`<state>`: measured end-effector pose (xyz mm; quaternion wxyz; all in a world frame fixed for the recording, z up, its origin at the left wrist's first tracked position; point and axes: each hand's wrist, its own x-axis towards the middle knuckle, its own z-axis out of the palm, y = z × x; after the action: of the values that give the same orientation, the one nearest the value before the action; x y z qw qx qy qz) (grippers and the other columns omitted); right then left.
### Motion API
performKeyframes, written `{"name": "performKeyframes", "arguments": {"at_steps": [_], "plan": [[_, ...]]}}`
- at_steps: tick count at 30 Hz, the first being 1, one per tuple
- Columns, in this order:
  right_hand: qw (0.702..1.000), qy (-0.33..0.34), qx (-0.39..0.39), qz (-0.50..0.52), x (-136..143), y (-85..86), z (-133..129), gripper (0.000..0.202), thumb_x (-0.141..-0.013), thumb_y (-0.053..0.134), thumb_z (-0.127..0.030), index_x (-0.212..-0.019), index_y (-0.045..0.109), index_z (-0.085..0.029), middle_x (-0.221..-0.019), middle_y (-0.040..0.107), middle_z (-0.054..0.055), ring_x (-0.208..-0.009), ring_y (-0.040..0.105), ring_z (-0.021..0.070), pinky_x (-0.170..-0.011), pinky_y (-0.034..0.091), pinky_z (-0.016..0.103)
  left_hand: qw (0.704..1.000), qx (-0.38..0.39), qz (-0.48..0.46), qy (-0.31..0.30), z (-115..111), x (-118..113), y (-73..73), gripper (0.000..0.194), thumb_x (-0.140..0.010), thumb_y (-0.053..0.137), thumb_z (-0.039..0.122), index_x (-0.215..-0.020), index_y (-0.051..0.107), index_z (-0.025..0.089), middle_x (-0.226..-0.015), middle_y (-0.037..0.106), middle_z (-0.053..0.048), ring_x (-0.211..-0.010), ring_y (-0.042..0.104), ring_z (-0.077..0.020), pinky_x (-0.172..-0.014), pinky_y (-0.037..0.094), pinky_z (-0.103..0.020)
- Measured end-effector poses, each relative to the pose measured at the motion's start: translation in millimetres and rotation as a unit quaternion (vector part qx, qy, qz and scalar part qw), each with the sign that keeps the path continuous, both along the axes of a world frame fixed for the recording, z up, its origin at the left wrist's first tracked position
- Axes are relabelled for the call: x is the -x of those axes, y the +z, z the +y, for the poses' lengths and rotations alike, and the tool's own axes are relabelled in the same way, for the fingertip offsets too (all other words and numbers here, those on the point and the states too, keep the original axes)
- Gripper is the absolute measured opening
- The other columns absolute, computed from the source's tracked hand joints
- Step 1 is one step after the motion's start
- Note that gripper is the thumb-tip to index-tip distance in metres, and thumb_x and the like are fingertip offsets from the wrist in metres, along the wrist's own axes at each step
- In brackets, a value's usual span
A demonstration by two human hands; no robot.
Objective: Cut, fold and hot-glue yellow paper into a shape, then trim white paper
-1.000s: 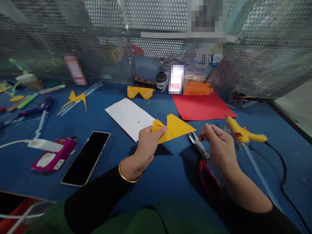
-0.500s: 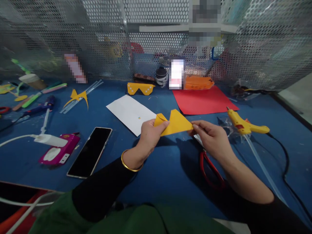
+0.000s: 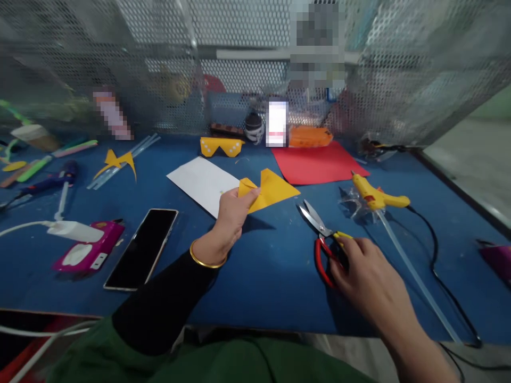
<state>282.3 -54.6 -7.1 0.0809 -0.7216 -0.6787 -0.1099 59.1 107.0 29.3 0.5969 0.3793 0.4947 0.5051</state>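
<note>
With right hand point(image 3: 370, 274) gone from yellow paper point(image 3: 274, 190) to grasp scissors point(image 3: 323, 230), still pinching it in left hand point(image 3: 232, 213), so holding both.

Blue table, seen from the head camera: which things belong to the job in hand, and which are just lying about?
In the job:
yellow paper piece, held in the left hand
scissors, handles at the right hand

Apparently lying about, in neither hand:
white sheet
red sheet
yellow glue gun
black-screened phone
</note>
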Motion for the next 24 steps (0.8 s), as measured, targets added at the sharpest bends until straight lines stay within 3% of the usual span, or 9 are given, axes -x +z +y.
{"name": "performKeyframes", "arguments": {"at_steps": [7, 11, 16, 20, 24], "plan": [[0.999, 0.008, -0.039, -0.029, -6.4, -16.2, 4.3, 0.033, -0.086, 0.055, -0.034, -0.112, 0.059, -0.013, -0.083, 0.064, 0.012, -0.07, 0.066, 0.0289, -0.067, 0.053, 0.041, 0.999, 0.026, -0.009, -0.028, -11.1, 8.3, 3.2, 0.013, -0.07, 0.078, 0.027, -0.075, 0.073, 0.016, -0.068, 0.073, -0.004, -0.064, 0.067, -0.0179, -0.062, 0.052, -0.027], [0.997, 0.006, -0.063, -0.041, -8.8, -22.3, 7.4, 0.022, -0.083, 0.059, -0.033, -0.095, 0.06, -0.016, -0.074, 0.063, 0.009, -0.064, 0.066, 0.0285, -0.061, 0.053, 0.039, 0.998, 0.046, 0.002, -0.053, -23.4, 11.4, 3.4, 0.013, -0.07, 0.079, 0.028, -0.074, 0.073, 0.016, -0.07, 0.073, -0.005, -0.065, 0.067, -0.0173, -0.063, 0.051, -0.026], [0.997, 0.018, -0.072, -0.031, -10.1, -23.6, 24.1, 0.011, -0.087, 0.057, -0.029, -0.088, 0.057, -0.018, -0.072, 0.063, 0.008, -0.064, 0.067, 0.0274, -0.06, 0.053, 0.038, 0.992, 0.073, -0.001, -0.102, -35.1, 13.4, -8.0, 0.023, -0.066, 0.081, 0.036, -0.075, 0.072, 0.017, -0.071, 0.073, -0.004, -0.067, 0.068, -0.0194, -0.066, 0.052, -0.029], [0.999, 0.001, -0.043, -0.014, -15.2, -17.8, 42.3, 0.01, -0.09, 0.054, -0.025, -0.088, 0.06, -0.017, -0.076, 0.068, 0.012, -0.068, 0.069, 0.0295, -0.062, 0.054, 0.04, 0.99, 0.071, 0.018, -0.122, -36.9, 14.0, -16.7, 0.032, -0.066, 0.081, 0.043, -0.08, 0.073, 0.015, -0.075, 0.074, -0.005, -0.065, 0.066, -0.018, -0.061, 0.048, -0.027], [0.996, 0.001, -0.063, 0.058, -7.2, 5.1, 42.0, 0.027, -0.094, 0.049, -0.032, -0.108, 0.065, -0.014, -0.094, 0.073, 0.018, -0.082, 0.071, 0.0338, -0.07, 0.054, 0.045, 0.99, 0.073, 0.053, -0.109, -39.5, 13.1, -14.6, 0.029, -0.065, 0.08, 0.038, -0.078, 0.073, 0.013, -0.072, 0.073, -0.005, -0.062, 0.063, -0.0158, -0.061, 0.046, -0.026]]}}
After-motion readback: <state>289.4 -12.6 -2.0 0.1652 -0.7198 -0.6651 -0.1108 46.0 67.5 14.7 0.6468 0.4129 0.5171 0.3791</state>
